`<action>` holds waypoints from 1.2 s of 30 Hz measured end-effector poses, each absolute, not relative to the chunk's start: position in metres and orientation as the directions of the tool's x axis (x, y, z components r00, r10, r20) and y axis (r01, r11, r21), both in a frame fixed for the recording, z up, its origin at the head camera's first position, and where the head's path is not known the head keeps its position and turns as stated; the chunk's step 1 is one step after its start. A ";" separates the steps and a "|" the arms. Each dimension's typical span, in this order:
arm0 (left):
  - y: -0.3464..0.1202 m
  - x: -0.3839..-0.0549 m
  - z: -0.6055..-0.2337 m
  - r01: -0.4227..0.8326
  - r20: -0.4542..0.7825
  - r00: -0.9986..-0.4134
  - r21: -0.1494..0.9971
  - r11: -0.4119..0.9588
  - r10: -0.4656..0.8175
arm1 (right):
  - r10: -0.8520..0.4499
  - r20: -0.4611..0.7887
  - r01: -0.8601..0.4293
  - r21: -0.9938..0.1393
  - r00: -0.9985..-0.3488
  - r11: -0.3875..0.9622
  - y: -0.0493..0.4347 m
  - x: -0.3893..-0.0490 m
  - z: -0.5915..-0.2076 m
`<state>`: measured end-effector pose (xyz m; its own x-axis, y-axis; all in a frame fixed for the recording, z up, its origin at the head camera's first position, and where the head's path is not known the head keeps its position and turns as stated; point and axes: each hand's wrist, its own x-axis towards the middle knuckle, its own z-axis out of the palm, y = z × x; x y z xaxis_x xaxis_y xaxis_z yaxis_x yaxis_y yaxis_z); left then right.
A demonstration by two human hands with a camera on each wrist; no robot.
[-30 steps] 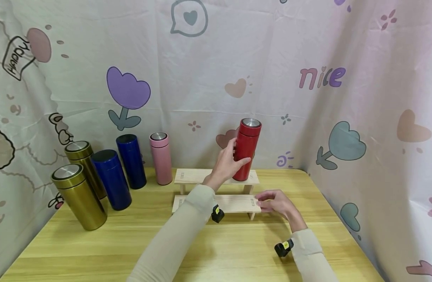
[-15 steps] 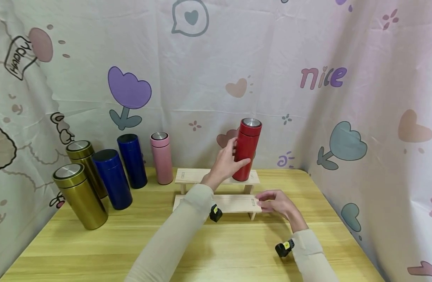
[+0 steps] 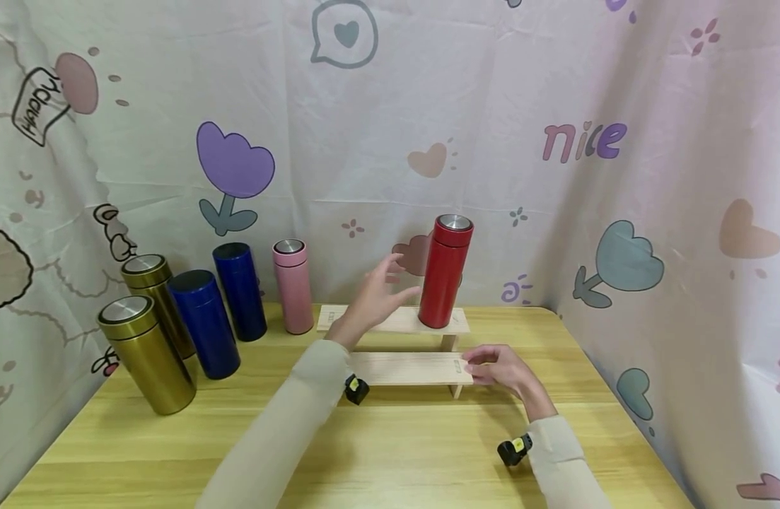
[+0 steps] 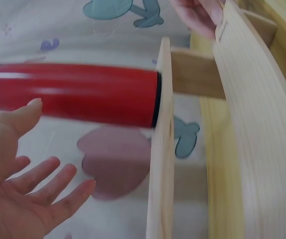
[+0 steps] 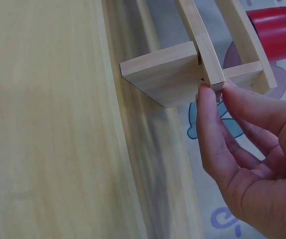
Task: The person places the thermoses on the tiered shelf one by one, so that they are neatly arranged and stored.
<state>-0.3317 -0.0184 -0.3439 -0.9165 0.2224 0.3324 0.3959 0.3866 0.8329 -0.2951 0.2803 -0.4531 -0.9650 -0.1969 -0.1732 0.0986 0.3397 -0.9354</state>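
A red thermos flask [image 3: 445, 276] with a steel-topped lid stands upright on the right part of the upper step of a two-step wooden rack [image 3: 405, 367]. Just left of the flask is my left hand [image 3: 372, 297], its fingers spread and apart from it; the left wrist view shows a gap between the hand [image 4: 33, 189] and the flask [image 4: 78, 93]. My right hand [image 3: 501, 367] pinches the right end of the rack's lower step. In the right wrist view, thumb and fingers [image 5: 210, 119] close on the board's end [image 5: 205, 45].
Left of the rack, a pink flask [image 3: 293, 290], two blue flasks [image 3: 206, 329] [image 3: 240, 297] and two gold flasks [image 3: 149, 360] [image 3: 150, 283] stand on the wooden table [image 3: 415, 452]. A patterned curtain [image 3: 491, 92] hangs behind and at both sides.
My left hand has let go of the red thermos flask and drawn back to the left. The flask stays on the upper step, and my right hand keeps its pinch on the rack.
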 end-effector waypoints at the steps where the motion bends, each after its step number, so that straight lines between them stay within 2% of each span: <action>1: -0.025 -0.332 -0.345 0.396 0.334 -0.917 0.834 0.384 0.220 | -0.197 -0.172 0.097 -0.936 -0.965 0.339 0.281 -0.295 -0.453; 12: -0.093 -0.331 -0.355 0.443 0.421 -0.895 0.804 0.397 0.147 | -0.205 -0.175 0.098 -0.936 -0.963 0.338 0.280 -0.296 -0.453; 22: -0.141 -0.329 -0.356 0.423 0.425 -0.900 0.798 0.429 0.097 | -0.202 -0.173 0.095 -0.933 -0.964 0.346 0.280 -0.296 -0.452; 30: -0.168 -0.326 -0.362 0.348 0.367 -0.928 0.807 0.476 0.056 | -0.212 -0.178 0.097 -0.934 -0.961 0.345 0.280 -0.296 -0.451; 36: -0.183 -0.323 -0.369 0.355 0.388 -0.920 0.784 0.510 0.043 | -0.208 -0.185 0.102 -0.929 -0.960 0.356 0.280 -0.295 -0.450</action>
<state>-0.3232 -0.1828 -0.3685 -0.9205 0.0430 0.3884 0.3545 0.5103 0.7835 -0.2951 0.2795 -0.4499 -0.9604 -0.2084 -0.1851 0.1016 0.3565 -0.9288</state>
